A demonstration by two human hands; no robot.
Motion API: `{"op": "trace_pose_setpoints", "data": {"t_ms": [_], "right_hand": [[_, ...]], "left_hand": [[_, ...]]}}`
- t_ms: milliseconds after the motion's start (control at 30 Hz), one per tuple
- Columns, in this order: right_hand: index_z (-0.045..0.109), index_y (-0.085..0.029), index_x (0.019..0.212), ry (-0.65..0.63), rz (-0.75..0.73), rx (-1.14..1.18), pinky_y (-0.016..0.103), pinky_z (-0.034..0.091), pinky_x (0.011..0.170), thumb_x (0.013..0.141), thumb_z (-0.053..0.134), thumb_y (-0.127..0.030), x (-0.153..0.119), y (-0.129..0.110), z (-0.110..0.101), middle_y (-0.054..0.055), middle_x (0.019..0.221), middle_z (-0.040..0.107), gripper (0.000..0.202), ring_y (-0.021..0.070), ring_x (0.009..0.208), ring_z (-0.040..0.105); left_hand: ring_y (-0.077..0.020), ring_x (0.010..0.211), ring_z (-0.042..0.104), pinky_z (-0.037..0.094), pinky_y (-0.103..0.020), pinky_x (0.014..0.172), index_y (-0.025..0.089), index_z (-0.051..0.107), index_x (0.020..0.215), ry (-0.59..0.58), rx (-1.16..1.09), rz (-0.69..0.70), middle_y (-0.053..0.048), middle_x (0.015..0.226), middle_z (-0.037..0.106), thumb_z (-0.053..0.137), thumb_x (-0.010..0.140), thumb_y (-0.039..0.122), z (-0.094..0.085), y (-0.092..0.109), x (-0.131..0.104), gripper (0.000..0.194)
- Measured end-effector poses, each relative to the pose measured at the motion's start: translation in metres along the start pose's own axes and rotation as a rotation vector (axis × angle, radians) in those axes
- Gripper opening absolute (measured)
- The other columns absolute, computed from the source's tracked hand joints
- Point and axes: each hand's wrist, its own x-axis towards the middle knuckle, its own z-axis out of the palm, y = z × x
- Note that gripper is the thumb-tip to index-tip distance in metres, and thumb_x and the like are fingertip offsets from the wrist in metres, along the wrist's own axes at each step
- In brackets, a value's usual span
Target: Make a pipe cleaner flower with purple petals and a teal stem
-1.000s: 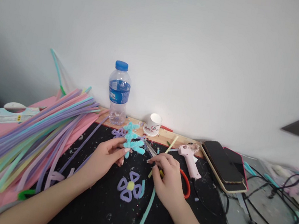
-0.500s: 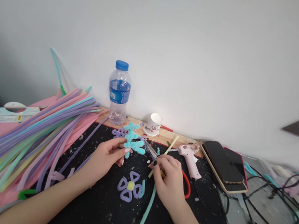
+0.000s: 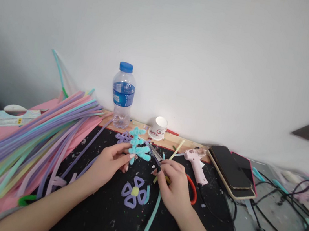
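My left hand point(image 3: 110, 162) pinches a fuzzy turquoise pipe-cleaner shape point(image 3: 137, 143) with several looped arms, holding it upright between thumb and fingers. To the right, my right hand point(image 3: 174, 184) is closed around scissors point(image 3: 156, 153). Their blades point up and left toward the turquoise shape, and a red-orange handle shows beside the palm. Part of the handles is hidden by the fingers. Between the hands, on the black mat, lies a purple pipe-cleaner flower point(image 3: 132, 200) with a yellow centre. A turquoise strip point(image 3: 152, 216) lies below my right hand, and a yellow strip point(image 3: 177, 148) passes behind it.
At left, a large bundle of pastel pipe cleaners point(image 3: 39, 139) lies on pink material. A water bottle point(image 3: 122, 94) and a paper cup point(image 3: 158, 127) stand by the wall. To the right are a pink glue gun point(image 3: 197, 166), stacked phones point(image 3: 230, 166) and tangled black cables point(image 3: 283, 230).
The turquoise shape has shifted very slightly to the right in my left hand. The scissors have turned a little in my right hand. Everything else stays as it was.
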Motion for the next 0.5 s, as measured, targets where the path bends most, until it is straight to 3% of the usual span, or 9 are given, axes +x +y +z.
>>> {"op": "trace_pose_setpoints", "data": {"t_ms": [100,333,500], "right_hand": [[0.061,-0.020,0.072,-0.040,-0.032,0.021,0.039,0.035,0.085,0.082,0.045,-0.011,-0.0001,-0.0004,-0.0004,0.004,0.078,0.066,0.021,0.0224,0.096,0.057],[0.061,-0.020,0.072,0.005,0.000,-0.009,0.039,0.035,0.084,0.083,0.045,-0.011,-0.0013,0.0002,-0.0005,0.005,0.081,0.064,0.021,0.0226,0.093,0.056],[0.060,-0.021,0.097,0.005,0.002,-0.028,0.038,0.035,0.080,0.081,0.055,-0.016,-0.0011,-0.0018,0.0002,0.005,0.089,0.064,0.017,0.0231,0.090,0.053]], "left_hand": [[-0.0118,0.048,0.051,0.043,-0.025,0.051,0.011,0.056,0.110,-0.016,-0.003,-0.001,0.007,0.051,0.054,0.063,0.073,0.031,0.0004,-0.0003,-0.0004,0.044],[-0.0120,0.048,0.051,0.043,-0.025,0.051,0.011,0.057,0.109,-0.052,-0.008,-0.015,0.006,0.051,0.054,0.063,0.073,0.029,0.0015,0.0004,-0.0007,0.042],[-0.0114,0.048,0.051,0.045,-0.025,0.051,0.013,0.059,0.108,-0.182,-0.034,-0.031,0.006,0.053,0.054,0.064,0.073,0.028,0.0039,0.0023,-0.0039,0.039]]}}
